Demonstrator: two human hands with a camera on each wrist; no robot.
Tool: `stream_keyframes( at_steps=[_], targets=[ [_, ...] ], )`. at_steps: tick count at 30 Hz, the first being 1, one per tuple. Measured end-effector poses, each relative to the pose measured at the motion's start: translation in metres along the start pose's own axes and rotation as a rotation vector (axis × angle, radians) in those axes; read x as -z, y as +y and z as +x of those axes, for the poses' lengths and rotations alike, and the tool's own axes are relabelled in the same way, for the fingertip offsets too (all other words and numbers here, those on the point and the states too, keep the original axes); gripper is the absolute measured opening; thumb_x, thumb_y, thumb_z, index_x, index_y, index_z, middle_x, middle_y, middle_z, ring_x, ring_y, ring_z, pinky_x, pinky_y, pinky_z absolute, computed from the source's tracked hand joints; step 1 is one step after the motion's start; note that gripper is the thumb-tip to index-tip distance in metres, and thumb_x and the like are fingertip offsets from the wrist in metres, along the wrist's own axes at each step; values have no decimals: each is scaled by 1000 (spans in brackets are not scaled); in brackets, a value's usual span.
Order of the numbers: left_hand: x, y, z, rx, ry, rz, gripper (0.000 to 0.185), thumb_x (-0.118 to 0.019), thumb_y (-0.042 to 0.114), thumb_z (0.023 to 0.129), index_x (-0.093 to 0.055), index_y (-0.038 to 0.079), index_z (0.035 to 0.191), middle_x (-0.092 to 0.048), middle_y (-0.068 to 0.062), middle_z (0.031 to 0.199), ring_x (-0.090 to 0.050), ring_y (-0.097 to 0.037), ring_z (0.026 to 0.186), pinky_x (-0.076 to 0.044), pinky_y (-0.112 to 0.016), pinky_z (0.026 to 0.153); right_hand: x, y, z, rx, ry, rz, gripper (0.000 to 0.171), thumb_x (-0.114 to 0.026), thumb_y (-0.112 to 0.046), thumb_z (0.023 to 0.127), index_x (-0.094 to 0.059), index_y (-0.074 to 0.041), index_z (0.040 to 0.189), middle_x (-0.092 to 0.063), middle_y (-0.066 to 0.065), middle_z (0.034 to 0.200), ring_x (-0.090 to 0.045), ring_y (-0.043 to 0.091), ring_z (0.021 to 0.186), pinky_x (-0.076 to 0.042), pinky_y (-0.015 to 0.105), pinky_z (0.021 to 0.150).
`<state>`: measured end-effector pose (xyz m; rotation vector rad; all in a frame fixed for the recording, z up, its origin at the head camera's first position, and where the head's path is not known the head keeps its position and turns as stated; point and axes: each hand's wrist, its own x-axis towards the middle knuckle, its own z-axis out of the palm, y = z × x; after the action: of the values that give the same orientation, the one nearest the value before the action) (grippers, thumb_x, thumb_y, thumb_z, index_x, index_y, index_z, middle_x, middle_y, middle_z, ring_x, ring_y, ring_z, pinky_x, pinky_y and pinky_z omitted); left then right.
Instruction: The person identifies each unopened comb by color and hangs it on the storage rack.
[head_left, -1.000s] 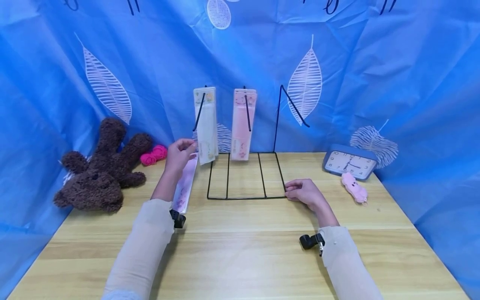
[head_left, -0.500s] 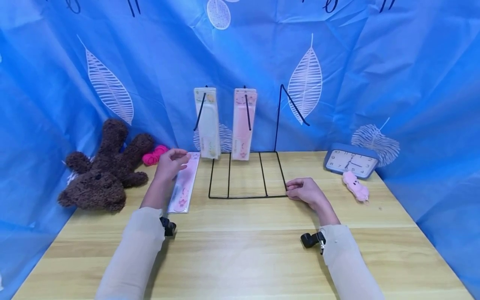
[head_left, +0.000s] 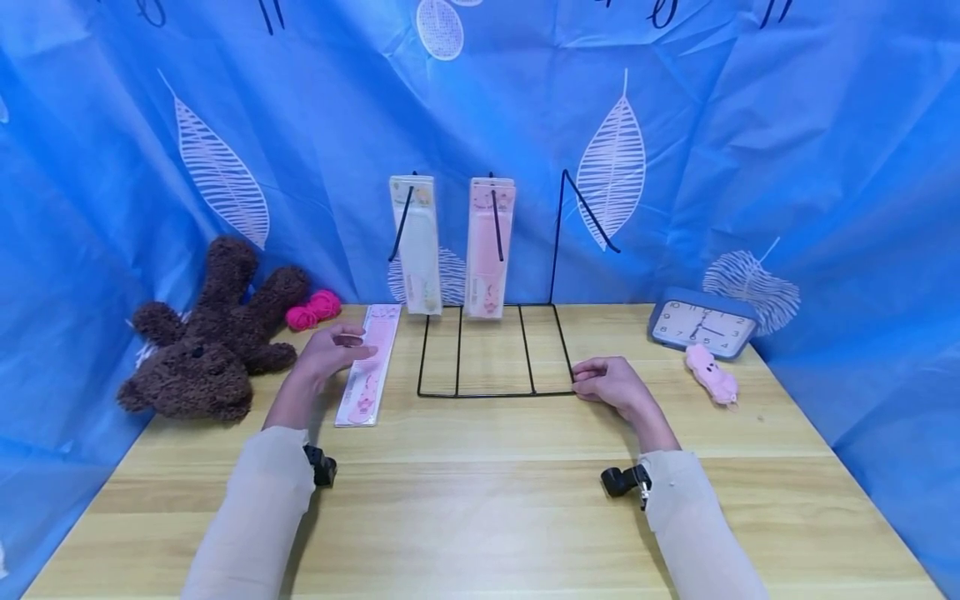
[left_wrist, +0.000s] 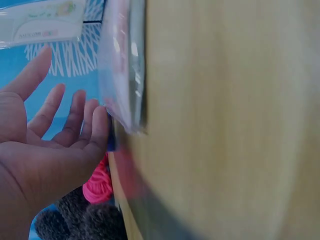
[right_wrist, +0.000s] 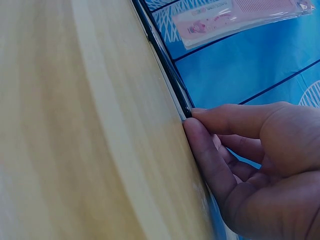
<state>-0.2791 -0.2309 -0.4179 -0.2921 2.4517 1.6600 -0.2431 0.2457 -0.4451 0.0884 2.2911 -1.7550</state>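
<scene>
At the far left of the head view a brown plush bear [head_left: 202, 333] lies on the wooden table [head_left: 480, 500], with a pink yarn bundle [head_left: 311, 309] just behind it against the blue leaf-print curtain [head_left: 750, 125]. Next comes the left hand [head_left: 330, 354], hovering over the near-left edge of a flat pink comb pack [head_left: 369, 363] that lies lengthwise on the table, left of centre. Its fingers are spread and straight, holding nothing; the left wrist view shows the open palm just beside the pack's glossy edge. The pack looks light, thin and fairly stiff, and its clear wrapping is probably slippery, so a pinch across the long edges near the middle, or at the card end, seems the surest hold.

In the centre stands a black wire rack [head_left: 491, 350]. A white comb pack [head_left: 416, 242] and a second pink pack [head_left: 489, 246] hang from its hooks, while the right hook is bare. The right hand [head_left: 611, 387] rests at the rack's near-right corner, fingers curled together and pressed against the base wire. At the right edge a blue clock [head_left: 701, 323] leans by the curtain, with a small pink plush toy [head_left: 709, 375] in front of it.
</scene>
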Motion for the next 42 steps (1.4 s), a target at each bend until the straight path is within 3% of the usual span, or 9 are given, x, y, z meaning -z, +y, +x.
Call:
stream_keyframes(
  at_steps=[11,18,23,28,31,36,42],
  targets=[
    [-2,-5,-2,-34,-104,279,72,-82,18,86,-45,3,146,-42,-26,144,-42,-41,126,-34,-55,109,0,0,0,4,-3,-10,44,-69,9,90,-56,14,132,-64,17,107,-67,16,87,-59,29,79],
    [-4,-4,-2,-17,-96,378,81,-84,23,86,-38,2,149,-44,-28,141,-47,-41,120,-40,-55,104,0,0,-1,-1,-7,-9,45,-70,8,90,-55,14,132,-63,16,107,-67,16,87,-58,29,79],
    [-3,-4,0,-30,-88,370,92,-84,19,84,-27,3,155,-44,-29,141,-47,-42,121,-41,-55,104,0,0,0,3,-3,-15,45,-70,8,90,-56,14,132,-63,16,107,-66,16,87,-58,29,79],
    [2,-8,6,-37,-64,343,100,-84,13,84,-19,1,159,-38,-34,149,-38,-48,136,-31,-57,114,1,0,1,6,-5,-12,44,-69,9,90,-56,14,131,-63,15,105,-66,15,86,-58,28,79],
    [6,-11,7,-22,-25,300,89,-79,12,88,-23,-3,157,-39,-35,149,-39,-48,136,-32,-57,113,1,0,1,13,-6,-12,44,-69,9,90,-56,15,131,-63,16,106,-66,15,85,-58,28,79],
    [10,-14,5,16,33,203,57,-67,13,98,-44,-6,146,-49,-30,139,-52,-38,120,-45,-48,101,0,-1,0,16,-2,-15,44,-69,9,90,-56,14,131,-63,16,106,-66,15,86,-58,28,78],
    [18,-10,-2,60,95,136,44,-55,16,103,-50,-5,142,-47,-25,141,-48,-32,118,-41,-44,101,0,0,0,6,-6,-9,44,-69,8,90,-56,14,132,-63,17,107,-67,16,87,-58,29,79]
  ],
)
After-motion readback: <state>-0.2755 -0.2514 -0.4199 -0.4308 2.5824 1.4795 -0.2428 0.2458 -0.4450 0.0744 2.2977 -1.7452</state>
